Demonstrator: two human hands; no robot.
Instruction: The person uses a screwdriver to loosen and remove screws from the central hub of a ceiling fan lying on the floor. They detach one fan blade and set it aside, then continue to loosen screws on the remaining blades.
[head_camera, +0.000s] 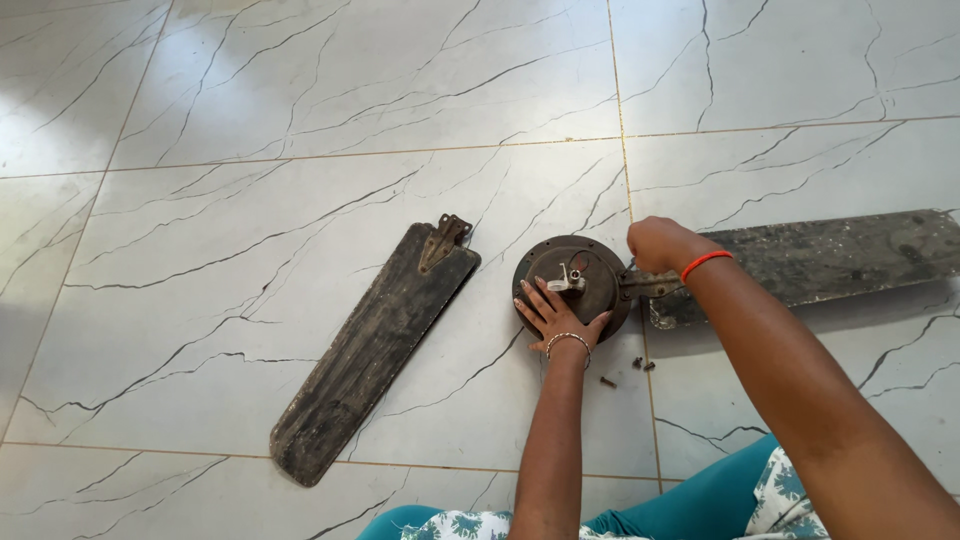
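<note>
Round dusty motor hub (578, 283), grimy blade (830, 260) attached

The right hand (660, 243) is covering the joint where the bracket (650, 285) is meeting the motor housing (572, 285); the attached blade (830, 258) is running off the right edge (loose screws (640, 364) too small to identify).

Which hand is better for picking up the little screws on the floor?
Probably the right hand: it hovers over the blade bracket near the loose screws, while the left hand presses the fan motor.
</note>
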